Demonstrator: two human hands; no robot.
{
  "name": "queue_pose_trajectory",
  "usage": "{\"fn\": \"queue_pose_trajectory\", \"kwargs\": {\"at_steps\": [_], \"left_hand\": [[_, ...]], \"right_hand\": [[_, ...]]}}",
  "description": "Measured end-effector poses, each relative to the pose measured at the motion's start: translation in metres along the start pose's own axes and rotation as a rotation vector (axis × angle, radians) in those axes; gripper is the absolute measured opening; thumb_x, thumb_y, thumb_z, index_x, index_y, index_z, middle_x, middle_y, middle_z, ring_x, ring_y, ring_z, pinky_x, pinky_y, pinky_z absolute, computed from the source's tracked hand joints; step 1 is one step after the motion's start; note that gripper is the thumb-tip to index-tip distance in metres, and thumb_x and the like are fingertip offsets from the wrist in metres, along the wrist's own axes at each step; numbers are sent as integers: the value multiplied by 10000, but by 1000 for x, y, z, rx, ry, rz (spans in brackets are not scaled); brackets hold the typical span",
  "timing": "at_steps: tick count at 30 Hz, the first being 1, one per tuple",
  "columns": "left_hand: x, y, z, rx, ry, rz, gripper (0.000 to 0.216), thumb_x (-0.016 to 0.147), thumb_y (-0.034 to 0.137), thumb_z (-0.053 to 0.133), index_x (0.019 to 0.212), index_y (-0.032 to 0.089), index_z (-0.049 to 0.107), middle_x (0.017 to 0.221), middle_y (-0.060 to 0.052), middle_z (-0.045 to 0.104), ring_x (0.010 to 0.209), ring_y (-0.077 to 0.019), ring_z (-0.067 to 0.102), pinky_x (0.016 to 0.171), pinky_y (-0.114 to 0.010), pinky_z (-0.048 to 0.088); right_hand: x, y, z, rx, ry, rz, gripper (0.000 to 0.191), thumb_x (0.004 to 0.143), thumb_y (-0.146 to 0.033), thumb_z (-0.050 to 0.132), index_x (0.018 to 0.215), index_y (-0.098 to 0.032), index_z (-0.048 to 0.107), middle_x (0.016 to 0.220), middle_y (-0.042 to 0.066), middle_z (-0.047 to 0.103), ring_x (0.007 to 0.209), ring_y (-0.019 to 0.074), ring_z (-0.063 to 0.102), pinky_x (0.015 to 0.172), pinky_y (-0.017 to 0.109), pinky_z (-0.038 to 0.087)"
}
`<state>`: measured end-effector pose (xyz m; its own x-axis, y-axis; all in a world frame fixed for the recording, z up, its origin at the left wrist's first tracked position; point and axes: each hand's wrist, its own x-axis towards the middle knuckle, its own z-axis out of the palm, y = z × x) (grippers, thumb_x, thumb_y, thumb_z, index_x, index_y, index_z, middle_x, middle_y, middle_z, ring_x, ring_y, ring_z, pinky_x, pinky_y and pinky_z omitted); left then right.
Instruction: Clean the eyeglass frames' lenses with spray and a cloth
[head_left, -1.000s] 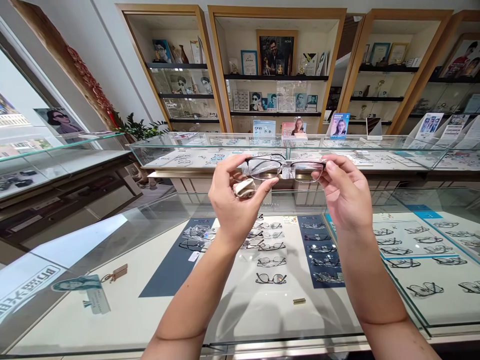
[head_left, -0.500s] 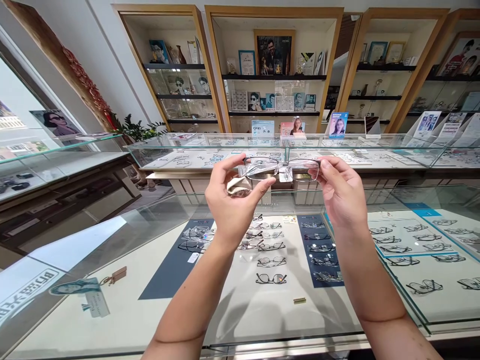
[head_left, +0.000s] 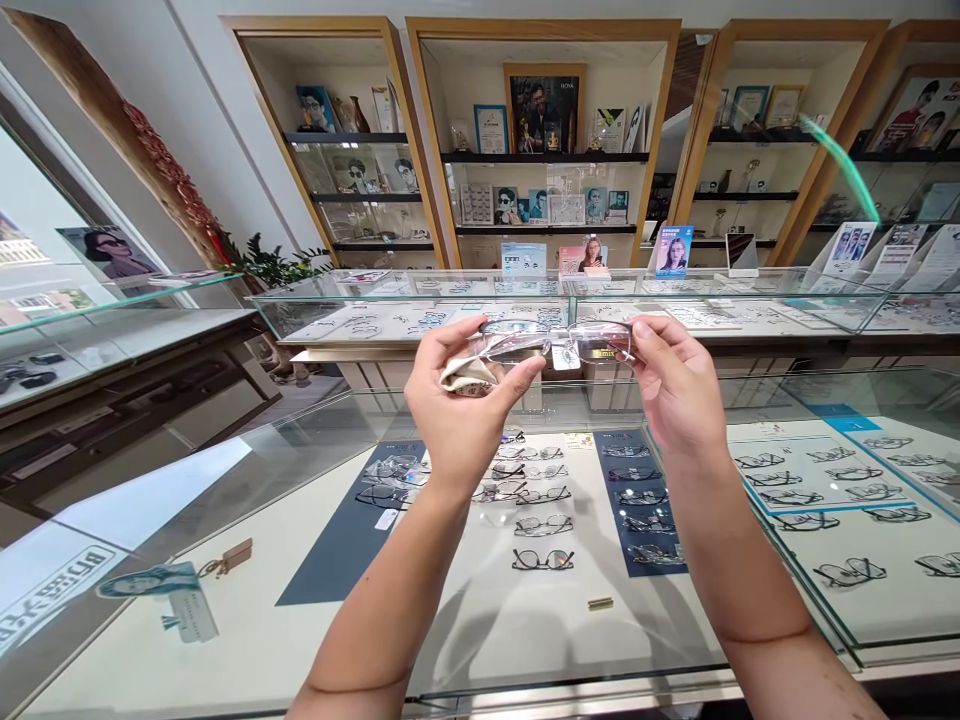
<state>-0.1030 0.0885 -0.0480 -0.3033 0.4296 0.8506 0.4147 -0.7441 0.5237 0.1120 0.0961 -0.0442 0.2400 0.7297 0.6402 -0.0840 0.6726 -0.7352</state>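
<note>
your left hand (head_left: 461, 415) and right hand (head_left: 679, 385) hold a pair of glasses (head_left: 558, 331) by its two ends, each grip clamped on the frame; the left also holds a pale cloth (head_left: 469, 370) within its curled fingers. a white tag (head_left: 565, 357) hangs near the bridge. the glasses are raised above the glass surface (head_left: 645, 640), beneath which other spectacles (head_left: 543, 525) lie in rows.

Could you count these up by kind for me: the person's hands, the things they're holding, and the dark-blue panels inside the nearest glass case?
Hands: 2 (left hand, right hand)
Held glasses: 1, in both hands
Beige cloth-like piece: 1, in the left hand
Dark-blue panels: 2
Total: 6
</note>
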Motion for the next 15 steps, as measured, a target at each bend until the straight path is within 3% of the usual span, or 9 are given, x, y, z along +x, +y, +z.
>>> {"fn": "queue_pose_trajectory", "kwargs": {"at_steps": [6,9,12,15], "left_hand": [[-1,-7,2,-20,-22,52,662,821,685,893,1252,247,648,1199,-67,713,766,-138,720,711,-314,617],[0,-10,3,-119,-68,-21,702,784,724,901,1227,254,626,1161,-59,721,769,-141,721,715,-324,617],[2,-9,5,-349,-179,-288,736,714,703,953,1192,255,617,952,-17,713,688,-136,682,635,-306,576],[4,-3,8,-616,-307,-638,723,672,623,992,1153,253,600,766,48,635,561,-100,560,514,-252,458]], "right_hand": [[-1,-1,-2,-62,-36,-28,248,971,-503,730,1055,-271,753,1013,40,780,937,217,758,882,409,652],[-1,-1,-4,-72,-93,-56,274,1027,-521,629,1108,-283,735,1056,51,793,992,235,782,897,429,662],[-1,0,-3,-48,-140,-51,295,1040,-519,587,1179,-305,736,1134,59,814,1047,253,795,908,454,670],[-3,1,4,-29,-179,-87,272,956,-521,747,1126,-309,768,1181,57,828,1097,268,790,947,472,667]]}}
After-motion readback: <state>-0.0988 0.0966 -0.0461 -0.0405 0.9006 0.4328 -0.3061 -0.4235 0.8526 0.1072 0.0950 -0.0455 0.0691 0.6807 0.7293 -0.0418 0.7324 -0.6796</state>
